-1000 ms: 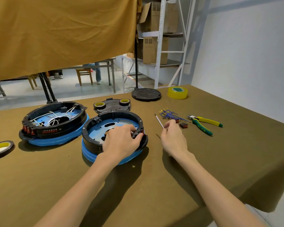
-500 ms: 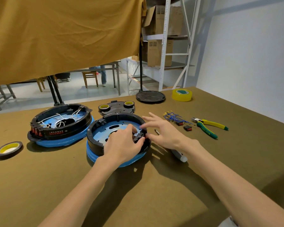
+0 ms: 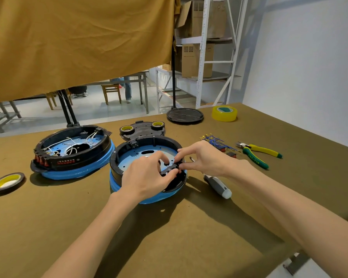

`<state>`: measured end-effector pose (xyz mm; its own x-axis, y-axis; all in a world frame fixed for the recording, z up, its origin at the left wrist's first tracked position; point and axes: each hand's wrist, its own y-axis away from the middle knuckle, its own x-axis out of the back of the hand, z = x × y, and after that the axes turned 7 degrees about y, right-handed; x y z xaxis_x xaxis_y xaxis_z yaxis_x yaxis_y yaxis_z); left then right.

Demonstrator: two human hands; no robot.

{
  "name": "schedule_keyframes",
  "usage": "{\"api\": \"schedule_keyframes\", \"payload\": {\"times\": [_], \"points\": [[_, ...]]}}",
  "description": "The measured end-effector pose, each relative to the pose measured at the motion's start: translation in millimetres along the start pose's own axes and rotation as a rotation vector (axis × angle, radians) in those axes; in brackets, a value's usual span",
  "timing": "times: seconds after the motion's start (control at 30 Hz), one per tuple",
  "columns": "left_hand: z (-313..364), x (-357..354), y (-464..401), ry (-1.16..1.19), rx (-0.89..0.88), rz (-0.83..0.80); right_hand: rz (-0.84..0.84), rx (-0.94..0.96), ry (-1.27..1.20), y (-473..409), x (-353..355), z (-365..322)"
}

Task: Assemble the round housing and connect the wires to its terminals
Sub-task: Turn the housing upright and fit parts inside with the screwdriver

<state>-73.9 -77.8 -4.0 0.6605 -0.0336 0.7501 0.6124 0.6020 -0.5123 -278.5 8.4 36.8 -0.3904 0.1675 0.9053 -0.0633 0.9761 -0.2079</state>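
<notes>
Both hands pinch one small black plastic part [image 3: 170, 169] at the right inner rim of the round black housing with a blue band [image 3: 127, 153]. The left hand [image 3: 147, 177] curls over it from the near side, and the right hand [image 3: 205, 157] nips it with its fingertips. This housing sits on the brown table [image 3: 189, 237] right in front, and I see no wires in it yet. Just beside it lies a grey-handled screwdriver [image 3: 217, 184]. A bit farther are the loose blue wires [image 3: 215, 140] and green-and-yellow pliers [image 3: 257, 153]. A second housing [image 3: 72, 151] on the left already has white wires. So I think lots is left.
</notes>
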Motion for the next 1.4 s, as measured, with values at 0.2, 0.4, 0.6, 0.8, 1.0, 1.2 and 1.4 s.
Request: {"api": "schedule_keyframes", "payload": {"times": [0.2,0.4,0.6,0.8,1.0,1.2,1.4], "points": [[3,-5,3,-0.082,0.005,-0.003,0.056,-0.025,-0.096,9,-5,3],[15,-10,-4,-0.142,0.027,-0.028,0.330,-0.163,-0.194,18,-11,19],[23,-18,-9,-0.141,0.043,0.016,0.387,-0.797,0.344,31,-5,80],[24,-22,-9,-0.188,0.011,0.034,0.217,-0.983,0.507,29,-21,106],[22,-20,-10,-0.183,0.006,0.012,0.452,-0.848,0.254,29,-19,100],[17,-17,-12,-0.090,0.023,-0.104,0.766,-0.378,-0.301,24,-16,31],[14,-2,-24,0.389,0.140,-0.021,0.708,-0.198,-0.429,19,-45,-15]]}}
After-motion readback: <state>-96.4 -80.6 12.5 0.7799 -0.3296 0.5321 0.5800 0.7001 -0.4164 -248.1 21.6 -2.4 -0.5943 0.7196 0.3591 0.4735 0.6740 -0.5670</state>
